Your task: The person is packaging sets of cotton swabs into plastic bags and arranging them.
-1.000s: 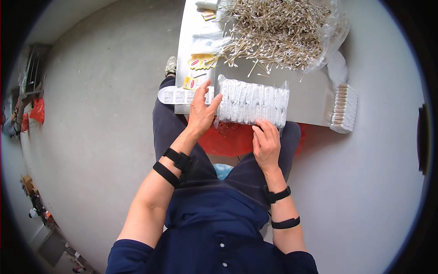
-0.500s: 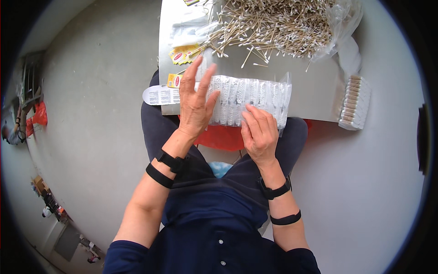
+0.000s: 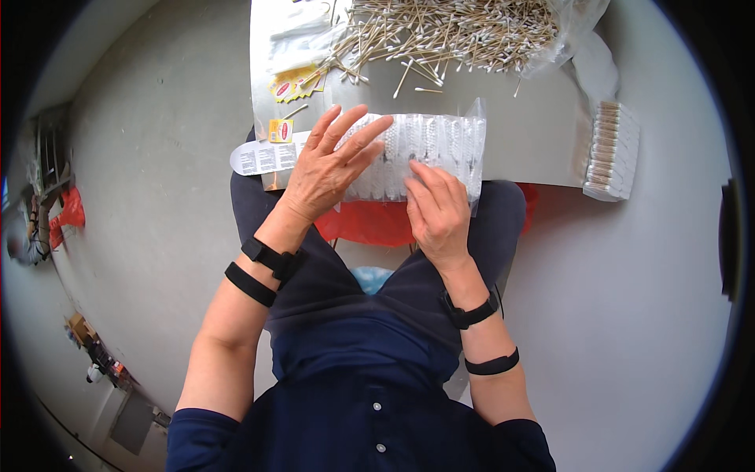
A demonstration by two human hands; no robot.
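Observation:
A long clear plastic pack (image 3: 452,141) of white-tipped bundles in rows lies along the table's near edge. My left hand (image 3: 318,177) hovers over its left end, fingers spread, holding nothing. My right hand (image 3: 442,216) rests its bent fingertips on the pack's near side, thumb slightly apart from them. A white printed card (image 3: 266,159) with a rounded end sticks out left of the pack, partly hidden by my left hand. Just above the card is a small yellow-and-white label (image 3: 281,130).
Loose cotton swabs (image 3: 464,35) are heaped at the table's far side, beside a clear plastic bag (image 3: 578,27). Flat plastic bags (image 3: 303,39) and yellow labels (image 3: 292,85) lie far left. A packed row of swabs (image 3: 607,153) stands at the right edge. Red plastic (image 3: 366,224) hangs below.
The whole view has shifted a little, so the table sits higher and further left. My left hand has spread its fingers further across the pack. My right hand stays on the near side.

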